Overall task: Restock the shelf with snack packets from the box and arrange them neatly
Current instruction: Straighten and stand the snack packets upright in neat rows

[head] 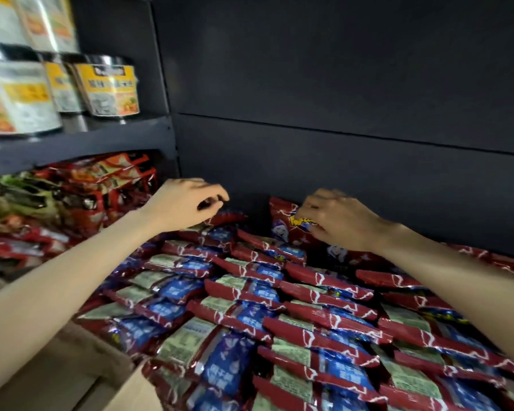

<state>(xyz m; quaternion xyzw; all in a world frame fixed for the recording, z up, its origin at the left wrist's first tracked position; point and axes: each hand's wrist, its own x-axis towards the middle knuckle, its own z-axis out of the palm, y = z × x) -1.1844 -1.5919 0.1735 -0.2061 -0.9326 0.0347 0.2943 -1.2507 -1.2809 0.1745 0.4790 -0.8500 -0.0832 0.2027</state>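
Note:
Several rows of red and blue snack packets (250, 304) lie overlapped on the dark shelf, filling it from front to back. At the back row, my right hand (336, 221) pinches an upright red packet (282, 221) that leans against the back panel. My left hand (187, 203) hovers over the back left row with fingers curled, fingertips close to a red packet (229, 218); whether it holds that packet is unclear. The cardboard box (72, 378) sits at the lower left, its flaps open beside the packets.
Cup noodle tubs (110, 87) stand on the upper left shelf. Below them, a heap of red and green packets (66, 197) fills the neighbouring shelf. The dark back panel (339, 114) rises right behind the hands.

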